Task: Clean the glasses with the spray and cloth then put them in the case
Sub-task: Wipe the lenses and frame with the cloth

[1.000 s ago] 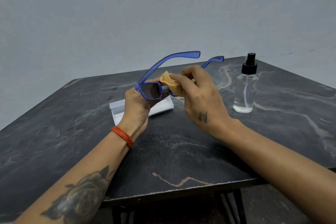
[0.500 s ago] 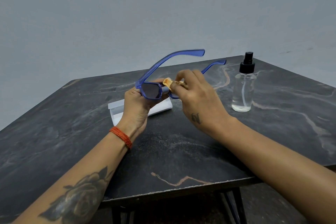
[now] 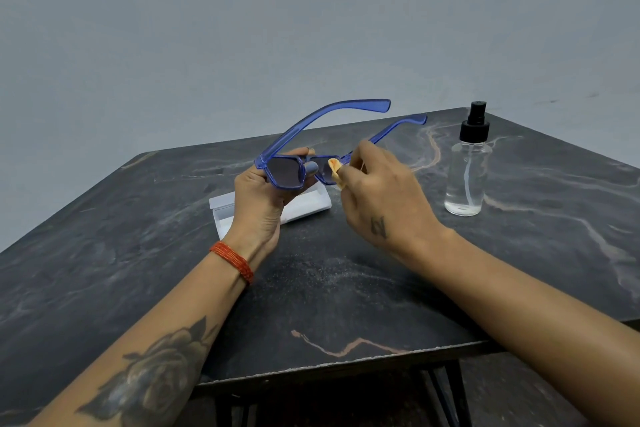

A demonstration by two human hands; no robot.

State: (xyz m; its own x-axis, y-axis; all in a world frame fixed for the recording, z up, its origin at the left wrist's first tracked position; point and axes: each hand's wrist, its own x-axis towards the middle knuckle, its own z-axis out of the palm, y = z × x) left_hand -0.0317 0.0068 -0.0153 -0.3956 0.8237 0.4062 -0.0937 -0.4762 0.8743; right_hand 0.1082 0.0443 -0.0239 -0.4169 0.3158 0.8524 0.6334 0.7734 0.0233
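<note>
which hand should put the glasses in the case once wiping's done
Probably the left hand: it already grips the glasses directly above the case, while the right hand holds the cloth.

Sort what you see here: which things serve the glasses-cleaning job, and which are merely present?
Part of the job: blue glasses, orange cloth, spray bottle, white case, left hand, right hand.

Merely present: marble table, red wrist thread.

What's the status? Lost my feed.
Left hand holds glasses. Right hand rubs cloth on lens. Case, spray bottle on table; nothing blocking.
</note>
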